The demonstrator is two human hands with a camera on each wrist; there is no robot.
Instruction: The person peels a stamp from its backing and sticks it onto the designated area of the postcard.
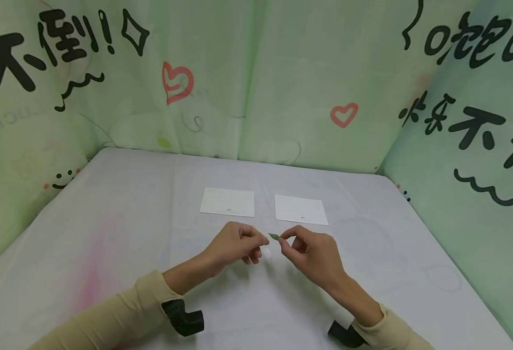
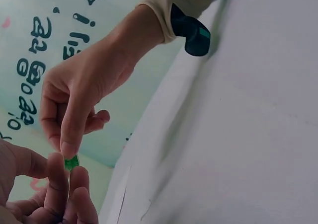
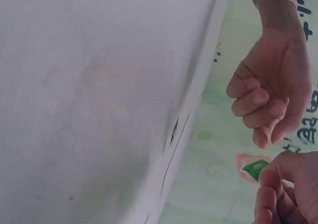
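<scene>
My right hand [image 1: 315, 253] pinches a small green leaf-shaped piece [image 1: 274, 236] between thumb and forefinger, its pointed end turned towards the left hand. In the right wrist view the green leaf [image 3: 256, 170] sticks out flat from the fingertips. My left hand [image 1: 240, 242] is close by on the left, thumb and forefinger pinched together at a thin, pale, see-through strip [image 3: 272, 129]; what exactly it is I cannot tell. Its other fingers are curled. Both hands are held over the white table, and in the left wrist view the fingertips overlap around the green piece [image 2: 72, 162].
Two white cards [image 1: 227, 202] [image 1: 301, 210] lie side by side just beyond the hands, each with a small printed mark at its near edge. A white cloth covers the table [image 1: 120, 272]. Green printed curtains [image 1: 256, 82] enclose its back and sides.
</scene>
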